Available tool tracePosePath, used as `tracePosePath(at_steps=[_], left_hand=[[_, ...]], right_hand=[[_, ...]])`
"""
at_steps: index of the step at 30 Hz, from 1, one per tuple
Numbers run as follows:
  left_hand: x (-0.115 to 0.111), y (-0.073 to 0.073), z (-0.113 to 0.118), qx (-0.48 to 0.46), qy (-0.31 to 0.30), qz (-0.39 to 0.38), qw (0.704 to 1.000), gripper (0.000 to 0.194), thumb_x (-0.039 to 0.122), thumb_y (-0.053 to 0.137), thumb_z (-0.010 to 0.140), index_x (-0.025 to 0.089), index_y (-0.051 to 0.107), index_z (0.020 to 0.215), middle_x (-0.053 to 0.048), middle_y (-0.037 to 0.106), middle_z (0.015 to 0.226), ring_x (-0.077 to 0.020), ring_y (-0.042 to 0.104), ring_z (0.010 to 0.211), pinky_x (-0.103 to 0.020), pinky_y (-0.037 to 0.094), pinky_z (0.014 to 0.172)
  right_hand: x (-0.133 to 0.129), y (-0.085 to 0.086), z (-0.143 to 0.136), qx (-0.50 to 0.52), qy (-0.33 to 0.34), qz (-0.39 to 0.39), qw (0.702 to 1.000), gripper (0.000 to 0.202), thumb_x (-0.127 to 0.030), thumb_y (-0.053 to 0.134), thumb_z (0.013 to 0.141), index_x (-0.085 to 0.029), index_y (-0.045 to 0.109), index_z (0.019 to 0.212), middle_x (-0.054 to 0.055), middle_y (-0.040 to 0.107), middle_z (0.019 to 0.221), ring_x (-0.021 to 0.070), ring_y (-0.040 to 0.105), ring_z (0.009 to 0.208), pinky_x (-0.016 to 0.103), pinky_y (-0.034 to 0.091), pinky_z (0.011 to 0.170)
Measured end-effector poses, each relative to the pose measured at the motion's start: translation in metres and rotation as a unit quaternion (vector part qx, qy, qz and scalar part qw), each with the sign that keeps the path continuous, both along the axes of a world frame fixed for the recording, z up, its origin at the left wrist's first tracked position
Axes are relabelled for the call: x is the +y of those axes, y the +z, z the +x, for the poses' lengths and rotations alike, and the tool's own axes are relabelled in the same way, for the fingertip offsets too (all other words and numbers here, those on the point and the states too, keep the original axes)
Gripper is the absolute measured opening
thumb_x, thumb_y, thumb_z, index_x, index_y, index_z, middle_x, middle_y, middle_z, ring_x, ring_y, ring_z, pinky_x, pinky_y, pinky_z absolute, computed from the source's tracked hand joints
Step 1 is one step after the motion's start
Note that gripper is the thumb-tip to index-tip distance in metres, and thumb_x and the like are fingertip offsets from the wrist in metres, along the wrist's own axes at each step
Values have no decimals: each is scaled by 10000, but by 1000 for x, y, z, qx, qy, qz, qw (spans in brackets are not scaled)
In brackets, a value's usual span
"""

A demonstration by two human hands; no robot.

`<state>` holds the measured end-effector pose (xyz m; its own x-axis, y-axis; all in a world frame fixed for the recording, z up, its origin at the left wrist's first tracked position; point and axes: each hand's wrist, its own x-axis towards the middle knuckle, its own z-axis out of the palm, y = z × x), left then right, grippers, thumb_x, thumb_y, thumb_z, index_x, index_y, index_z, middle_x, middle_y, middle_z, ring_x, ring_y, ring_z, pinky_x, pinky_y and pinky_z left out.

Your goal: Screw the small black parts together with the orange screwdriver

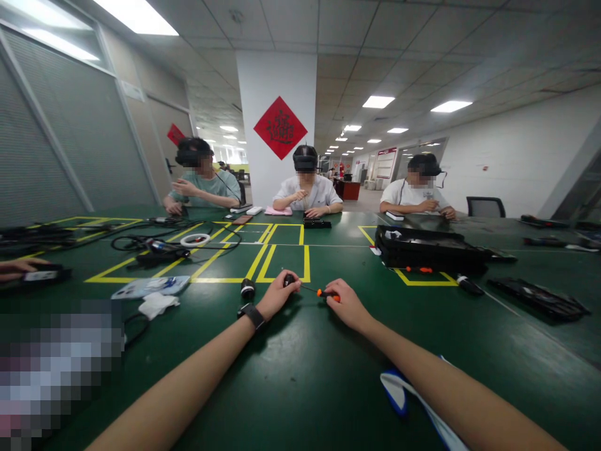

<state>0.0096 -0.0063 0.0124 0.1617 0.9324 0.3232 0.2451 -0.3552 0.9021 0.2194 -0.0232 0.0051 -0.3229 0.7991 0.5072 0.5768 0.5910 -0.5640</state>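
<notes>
My right hand (347,303) is closed around the orange and black handle of a screwdriver (322,293). Its thin shaft points left, toward the small dark part (290,279) pinched in my left hand (278,297). Whether the tip touches that part is too small to tell. A dark watch is strapped on my left wrist. Just left of that hand, a small black cylindrical piece (247,289) stands on the green table (291,376).
An open black case (429,247) lies at right, an orange screwdriver (419,270) before it. Farther right is a black panel (538,299). Cables (164,247), a plastic bag (150,286) and tissue (158,305) lie left. A blue-white strap (399,394) lies near my right forearm. Several people sit around.
</notes>
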Motion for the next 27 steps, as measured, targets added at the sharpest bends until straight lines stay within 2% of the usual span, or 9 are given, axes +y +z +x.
tracePosePath(at_steps=[4,7,11,14,18,22,27], left_hand=[[2,0,0,4,1,-7,1000,237,364,514,715,180,512,863,6,581,750,-132,552,689,-269,418,682],[1,1,-1,-17,-13,-3,1000,209,315,529,699,187,516,863,2,595,810,-128,553,713,-269,420,706],[-1,5,-2,-31,-27,-9,999,192,285,530,696,188,516,860,-14,604,892,-136,554,797,-275,418,761],[-2,5,-2,-25,-27,-7,999,192,299,536,698,187,517,852,-16,606,894,-140,552,815,-279,415,772],[-1,2,-2,-7,-19,14,1000,231,356,557,698,189,517,853,-8,603,843,-139,545,763,-284,412,748],[0,-1,-2,7,-11,23,1000,250,385,556,700,187,518,847,-9,597,826,-144,540,754,-290,410,743],[1,-2,-1,13,-5,33,999,253,387,550,706,184,517,855,-11,590,835,-144,533,778,-287,404,761]], right_hand=[[-2,3,2,10,2,3,1000,179,-100,522,686,-170,575,842,30,522,872,140,493,814,283,404,771],[-1,3,2,-4,-6,5,1000,191,-135,552,685,-173,568,872,34,524,887,152,484,846,297,392,792],[2,2,1,-26,-23,5,999,134,-181,491,760,-169,591,850,50,526,905,168,453,921,329,354,850],[2,4,0,-25,2,0,1000,163,-164,436,797,-167,599,789,50,530,901,160,453,923,326,348,860],[1,5,3,-5,15,13,1000,121,-160,506,755,-171,570,857,38,533,903,154,467,895,310,364,836],[0,5,5,2,11,-12,1000,134,-188,547,725,-167,552,858,22,537,863,141,491,815,282,393,765],[2,3,1,-12,-1,-20,1000,151,-194,454,795,-162,578,875,39,542,874,142,491,848,289,383,800]])
